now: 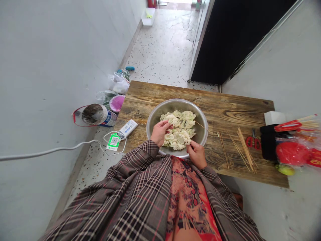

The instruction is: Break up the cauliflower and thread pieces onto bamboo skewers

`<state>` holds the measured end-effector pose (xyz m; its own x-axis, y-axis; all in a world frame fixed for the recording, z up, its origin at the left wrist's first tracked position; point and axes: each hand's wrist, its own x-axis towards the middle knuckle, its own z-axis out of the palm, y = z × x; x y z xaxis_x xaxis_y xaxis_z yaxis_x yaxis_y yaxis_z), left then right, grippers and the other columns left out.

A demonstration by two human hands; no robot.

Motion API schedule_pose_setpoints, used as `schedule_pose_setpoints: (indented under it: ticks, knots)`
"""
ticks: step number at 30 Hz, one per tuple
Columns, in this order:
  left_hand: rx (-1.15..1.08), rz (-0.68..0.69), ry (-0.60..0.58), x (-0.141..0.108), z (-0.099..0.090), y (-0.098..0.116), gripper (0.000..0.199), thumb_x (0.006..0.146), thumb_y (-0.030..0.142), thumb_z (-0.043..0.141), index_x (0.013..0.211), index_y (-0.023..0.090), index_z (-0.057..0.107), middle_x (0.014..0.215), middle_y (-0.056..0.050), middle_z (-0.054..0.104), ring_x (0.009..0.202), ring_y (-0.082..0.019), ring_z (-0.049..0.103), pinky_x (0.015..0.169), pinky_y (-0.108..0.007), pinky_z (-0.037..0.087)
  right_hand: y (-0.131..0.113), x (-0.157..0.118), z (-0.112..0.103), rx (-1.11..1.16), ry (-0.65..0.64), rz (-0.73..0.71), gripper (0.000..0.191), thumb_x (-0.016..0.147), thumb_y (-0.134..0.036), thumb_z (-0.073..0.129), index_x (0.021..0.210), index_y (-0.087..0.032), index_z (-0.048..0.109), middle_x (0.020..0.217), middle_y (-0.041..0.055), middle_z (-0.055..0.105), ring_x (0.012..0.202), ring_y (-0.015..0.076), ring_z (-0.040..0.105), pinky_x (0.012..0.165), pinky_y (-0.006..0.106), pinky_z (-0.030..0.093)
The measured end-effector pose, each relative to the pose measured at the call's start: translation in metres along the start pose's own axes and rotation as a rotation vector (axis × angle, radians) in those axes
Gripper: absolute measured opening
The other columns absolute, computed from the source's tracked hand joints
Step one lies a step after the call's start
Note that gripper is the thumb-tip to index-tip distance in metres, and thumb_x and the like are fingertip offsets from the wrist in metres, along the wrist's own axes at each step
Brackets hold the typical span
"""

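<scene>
Inside the wide metal bowl (pixel 155 117), set near the middle of the wooden table (pixel 160 90): pale, cauliflower-like pieces (pixel 188 117), heaped loosely. At the heap's near right edge, right hand (pixel 197 154) pinched narrow on a piece's crumbly border. Over the left side, left hand (pixel 158 134) with fingertips drawn close together and touching the heap; impossible to tell whether gripping anything. Best handled, judging by the frilly, fragile look, with light fingertip pressure, close to the thicker parts rather than the brittle edges. Wise to work low, well within the rim, so as to catch any crumbs. Worth minding the thin stick (pixel 201 126) across the right rim, easily knocked by a wrist. Farther right, loose sticks (pixel 243 147) beside red-handled scissors (pixel 253 142).
</scene>
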<state>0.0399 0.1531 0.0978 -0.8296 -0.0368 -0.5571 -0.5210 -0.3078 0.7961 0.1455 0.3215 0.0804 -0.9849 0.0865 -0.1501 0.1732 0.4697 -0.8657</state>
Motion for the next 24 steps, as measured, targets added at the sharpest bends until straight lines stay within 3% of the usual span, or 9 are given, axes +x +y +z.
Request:
schedule_pose_setpoints:
  ticks: [9,17,24]
  knots:
    - [-0.018,-0.008,0.019,0.0010,-0.0002,-0.0012,0.030,0.065,0.022,0.071,0.092,0.012,0.059,0.076,-0.004,0.069,0.061,-0.011,0.063,0.051,-0.019,0.037,0.0001,-0.0022,-0.0009,-0.005,-0.013,-0.006,0.034,0.087,-0.034,0.045,0.059,-0.018,0.052,0.052,-0.0027,0.050,0.052,0.0116,0.046,0.053,0.023,0.031]
    - [0.053,0.086,0.028,-0.0013,0.0008,-0.0021,0.031,0.062,0.026,0.074,0.087,0.012,0.063,0.072,-0.003,0.068,0.062,-0.011,0.062,0.052,-0.020,0.036,0.0015,-0.0015,0.0019,-0.052,0.015,-0.014,0.034,0.088,-0.035,0.044,0.062,-0.018,0.057,0.052,-0.0021,0.051,0.053,0.0124,0.045,0.052,0.023,0.029]
    - [0.125,0.111,-0.016,-0.0028,-0.0004,-0.0020,0.022,0.065,0.026,0.070,0.080,0.011,0.067,0.071,-0.005,0.069,0.057,-0.009,0.056,0.053,-0.021,0.036,0.0023,-0.0007,0.0018,-0.070,0.025,-0.050,0.030,0.088,-0.031,0.043,0.065,-0.018,0.059,0.057,-0.0007,0.055,0.056,0.0132,0.048,0.054,0.023,0.031]
